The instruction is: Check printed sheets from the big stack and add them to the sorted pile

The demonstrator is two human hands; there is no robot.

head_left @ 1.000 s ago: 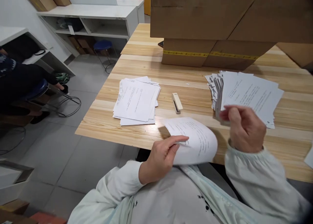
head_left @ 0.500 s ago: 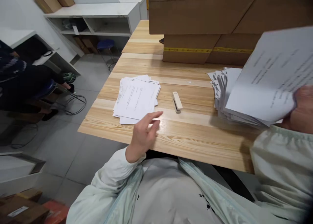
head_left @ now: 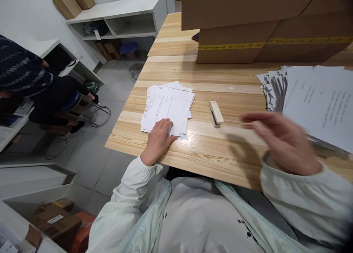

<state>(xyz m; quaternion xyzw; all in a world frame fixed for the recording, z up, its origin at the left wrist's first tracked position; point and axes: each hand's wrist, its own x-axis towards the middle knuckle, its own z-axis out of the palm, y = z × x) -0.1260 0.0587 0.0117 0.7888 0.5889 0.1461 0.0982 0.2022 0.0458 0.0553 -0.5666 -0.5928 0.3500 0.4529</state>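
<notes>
My left hand [head_left: 158,139] lies on the near edge of a smaller stack of printed paper sheets [head_left: 170,105], its fingers on the top sheet and its thumb by the edge. My right hand [head_left: 284,142], a little blurred, hovers over the table between the stapler and the larger paper stack. It is empty, with thumb and fingers apart. A cream stapler [head_left: 216,113] lies on the wood between the two stacks. The larger stack of papers [head_left: 317,102] stands at the right with uneven, ruffled left edges. Print shows on its flat top sheet.
Cardboard boxes [head_left: 234,49] with yellow tape stand along the back of the wooden table [head_left: 190,153]. A dark flat object [head_left: 195,36] pokes out beside them. To the left, a person [head_left: 27,72] sits on a stool. More boxes [head_left: 52,220] are low at the left.
My right hand has released the paper onto the larger stack and moved left, away from it. My left hand has come down onto the smaller stack. The view has shifted right.
</notes>
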